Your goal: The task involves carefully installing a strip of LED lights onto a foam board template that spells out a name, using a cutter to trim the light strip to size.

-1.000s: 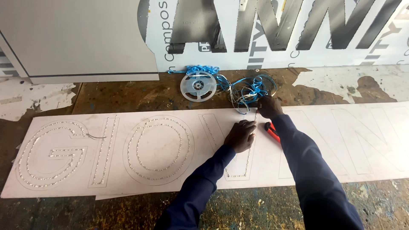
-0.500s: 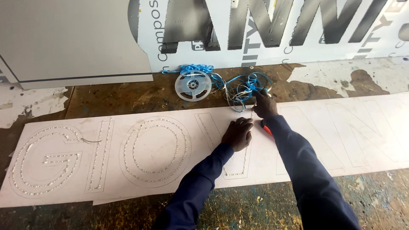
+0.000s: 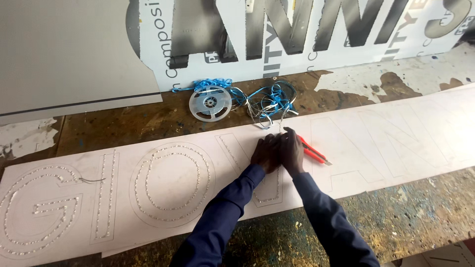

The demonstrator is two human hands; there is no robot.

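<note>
L hand (image 3: pixel 266 154) & R hand (image 3: pixel 292 151) pressed together on white board (image 3: pixel 346 148), grip state unclear, red cutter (image 3: pixel 312 151) beside R.

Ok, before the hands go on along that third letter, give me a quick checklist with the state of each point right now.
1. Both hands on the board: left hand and right hand sit together at the third letter's right stroke. Ok.
2. Strand feeds freely: the blue wire tangle is bunched beside the reel. Not ok.
3. Red cutter clear of fingers: lies just right of the right hand; blade state cannot tell.
4. White sign board flat on the bench. Ok.
5. What the fingers pinch: cannot tell.
</note>
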